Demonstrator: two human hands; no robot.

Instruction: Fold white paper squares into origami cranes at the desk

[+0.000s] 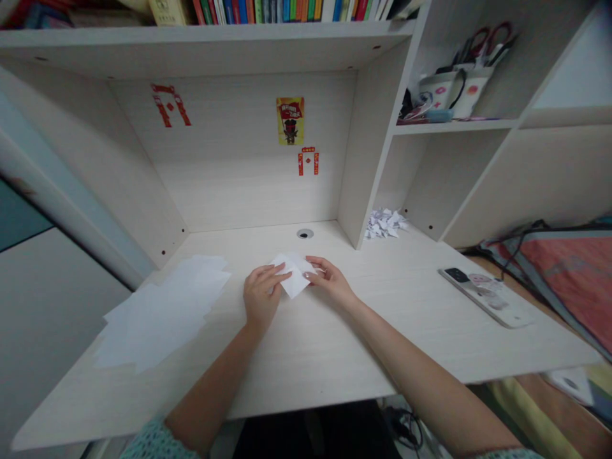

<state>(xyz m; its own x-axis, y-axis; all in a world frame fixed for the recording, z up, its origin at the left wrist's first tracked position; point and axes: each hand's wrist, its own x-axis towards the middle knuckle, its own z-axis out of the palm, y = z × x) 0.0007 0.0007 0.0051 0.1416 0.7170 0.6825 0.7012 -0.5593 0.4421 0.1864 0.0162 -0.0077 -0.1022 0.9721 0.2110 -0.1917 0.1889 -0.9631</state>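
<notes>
A small white sheet of paper (294, 275), partly folded, lies on the pale wooden desk (335, 344) in front of me. My left hand (261, 294) grips its left edge, fingers pinched on the paper. My right hand (329, 278) pinches its right edge. Both hands rest low on the desk top.
A spread of white paper sheets (162, 309) lies at the left. A pile of small folded paper pieces (385, 223) sits in the shelf nook at the right. A white remote control (485, 296) lies at the right. A cable hole (305, 234) is behind the hands. Scissors in cups (466, 83) stand on an upper shelf.
</notes>
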